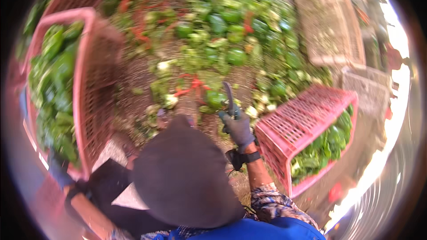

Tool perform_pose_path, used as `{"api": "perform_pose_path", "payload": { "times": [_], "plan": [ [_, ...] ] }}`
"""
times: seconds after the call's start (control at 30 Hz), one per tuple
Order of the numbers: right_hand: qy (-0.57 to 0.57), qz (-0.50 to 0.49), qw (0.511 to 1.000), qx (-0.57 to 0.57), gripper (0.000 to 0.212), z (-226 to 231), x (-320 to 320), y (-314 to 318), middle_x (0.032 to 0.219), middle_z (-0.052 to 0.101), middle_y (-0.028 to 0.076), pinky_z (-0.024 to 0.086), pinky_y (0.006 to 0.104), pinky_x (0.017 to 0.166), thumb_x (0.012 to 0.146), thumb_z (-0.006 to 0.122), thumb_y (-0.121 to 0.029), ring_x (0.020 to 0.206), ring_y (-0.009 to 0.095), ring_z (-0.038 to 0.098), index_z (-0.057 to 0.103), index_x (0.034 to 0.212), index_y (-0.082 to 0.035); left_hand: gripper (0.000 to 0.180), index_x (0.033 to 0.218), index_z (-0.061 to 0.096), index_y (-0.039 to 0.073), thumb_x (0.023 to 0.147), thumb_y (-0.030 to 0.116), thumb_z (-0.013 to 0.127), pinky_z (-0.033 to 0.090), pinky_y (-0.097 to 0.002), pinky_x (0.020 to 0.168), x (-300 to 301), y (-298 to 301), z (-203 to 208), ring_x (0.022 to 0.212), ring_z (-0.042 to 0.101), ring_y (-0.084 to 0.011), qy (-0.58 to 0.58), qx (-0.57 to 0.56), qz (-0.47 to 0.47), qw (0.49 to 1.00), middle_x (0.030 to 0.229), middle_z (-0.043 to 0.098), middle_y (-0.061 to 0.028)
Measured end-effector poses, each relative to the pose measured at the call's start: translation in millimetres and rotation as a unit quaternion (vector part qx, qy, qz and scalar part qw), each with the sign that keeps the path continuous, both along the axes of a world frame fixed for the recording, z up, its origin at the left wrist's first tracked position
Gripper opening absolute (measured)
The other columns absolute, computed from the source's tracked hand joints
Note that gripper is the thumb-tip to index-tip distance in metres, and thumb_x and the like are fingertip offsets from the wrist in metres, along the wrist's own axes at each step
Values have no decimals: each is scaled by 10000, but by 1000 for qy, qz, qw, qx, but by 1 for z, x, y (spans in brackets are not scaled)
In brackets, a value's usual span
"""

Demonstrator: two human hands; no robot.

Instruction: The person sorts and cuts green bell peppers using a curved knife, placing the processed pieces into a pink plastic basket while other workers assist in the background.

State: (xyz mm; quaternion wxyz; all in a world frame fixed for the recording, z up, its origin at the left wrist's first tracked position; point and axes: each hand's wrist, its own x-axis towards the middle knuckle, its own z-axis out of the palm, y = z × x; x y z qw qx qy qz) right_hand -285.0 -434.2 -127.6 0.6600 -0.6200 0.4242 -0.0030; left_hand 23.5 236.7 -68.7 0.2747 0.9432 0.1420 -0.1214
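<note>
1. Your gloved right hand (239,130) is clenched around a knife (229,99), blade up, over the green peppers on the ground (213,99).
2. Your left hand (58,169) grips the pink crate (91,84)'s rim; fingers closed, it seems.
3. Risk: the tilted crate could spill; the blade could slip toward the red crate (307,120).
</note>
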Motion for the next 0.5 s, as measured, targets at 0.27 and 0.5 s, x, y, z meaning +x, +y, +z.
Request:
{"api": "perform_pose_path", "payload": {
  "times": [0.27,0.5],
  "plan": [
    [218,-122,968,7,293,-19,-64,12,723,600,26,515,316,458,910,743,-233,534,106,570,656,1050,11,434,1339,609,-30,1048,292,606,526,-331,984,-34,-202,85,1144,644,-205,-259,95,-4,961,1245,682,-145],
    [159,-165,973,14,265,-64,-32,4,682,565,-5,457,283,458,916,736,-214,504,102,554,678,1068,-5,303,1126,745,50,826,62,789,570,-368,871,-91,-464,-53,967,715,-262,2,-198,-369,908,1068,743,-128]
  ]
}}
